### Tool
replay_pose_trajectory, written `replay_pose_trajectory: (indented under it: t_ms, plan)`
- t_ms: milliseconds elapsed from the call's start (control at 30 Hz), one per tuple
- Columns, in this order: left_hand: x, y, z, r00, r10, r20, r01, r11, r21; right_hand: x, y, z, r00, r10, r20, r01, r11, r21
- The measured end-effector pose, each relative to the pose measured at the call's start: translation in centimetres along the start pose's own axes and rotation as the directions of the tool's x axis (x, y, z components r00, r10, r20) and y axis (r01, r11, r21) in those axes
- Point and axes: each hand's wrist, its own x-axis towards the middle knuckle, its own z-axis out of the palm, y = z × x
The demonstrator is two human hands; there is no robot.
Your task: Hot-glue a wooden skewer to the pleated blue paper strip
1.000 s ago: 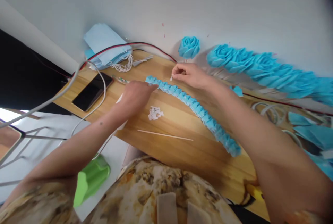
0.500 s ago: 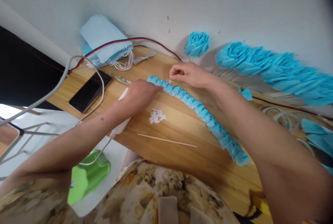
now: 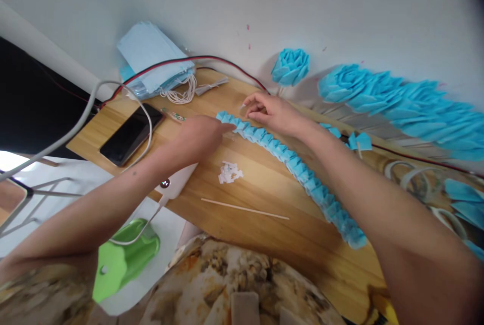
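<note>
A long curved row of overlapping folded blue pieces (image 3: 289, 156) lies across the wooden table. My left hand (image 3: 202, 136) is beside its far left end, index finger stretched out and touching the row's near edge; its other fingers are mostly hidden beneath the hand. Just beyond the row is my right hand (image 3: 270, 112), fingers curled, with a small whitish piece (image 3: 242, 107) at the fingertips, too small to name. Small white scraps (image 3: 230, 172) lie in a pile on the near side of the row. Closer to me is a thin pale stick (image 3: 245, 208).
Blue flowers (image 3: 397, 98) on sticks lean along the wall, with a single blue flower (image 3: 290, 66) apart. Face masks (image 3: 155, 58), a phone (image 3: 131, 133), a white power bank (image 3: 181, 181) with its cable, and tape rolls (image 3: 412, 176) lie around. A red-black wire (image 3: 212, 57) arches at the back.
My right hand has lifted slightly off the row, and its fingertips have shifted left and up with the small whitish piece. My left hand stays near the row's end, its index finger straighter.
</note>
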Motion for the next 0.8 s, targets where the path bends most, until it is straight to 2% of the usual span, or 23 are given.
replay_pose_trajectory:
  t_ms: [167, 300, 567, 800]
  plan:
    - [0.8, 0.7, -0.1, 1.0, 0.016, 0.024, -0.017, 0.999, 0.041, -0.3, 0.0, -0.2, 1.0, 0.018, 0.013, -0.017, 1.0, -0.016]
    - [1.3, 1.1, 0.1, 0.996, 0.091, 0.01, -0.091, 0.995, 0.039, -0.6, 0.1, -0.1, 1.0, -0.004, 0.023, 0.005, 0.999, -0.035]
    - [1.9, 1.0, 1.1, 0.99, 0.138, -0.035, -0.136, 0.989, 0.062, -0.9, 0.1, 0.0, 1.0, -0.005, 0.016, 0.006, 0.997, -0.076]
    - [1.8, 1.1, 1.1, 0.987, 0.162, 0.016, -0.162, 0.98, 0.116, -1.4, -0.7, 0.4, 1.0, -0.015, 0.009, 0.016, 0.997, -0.081]
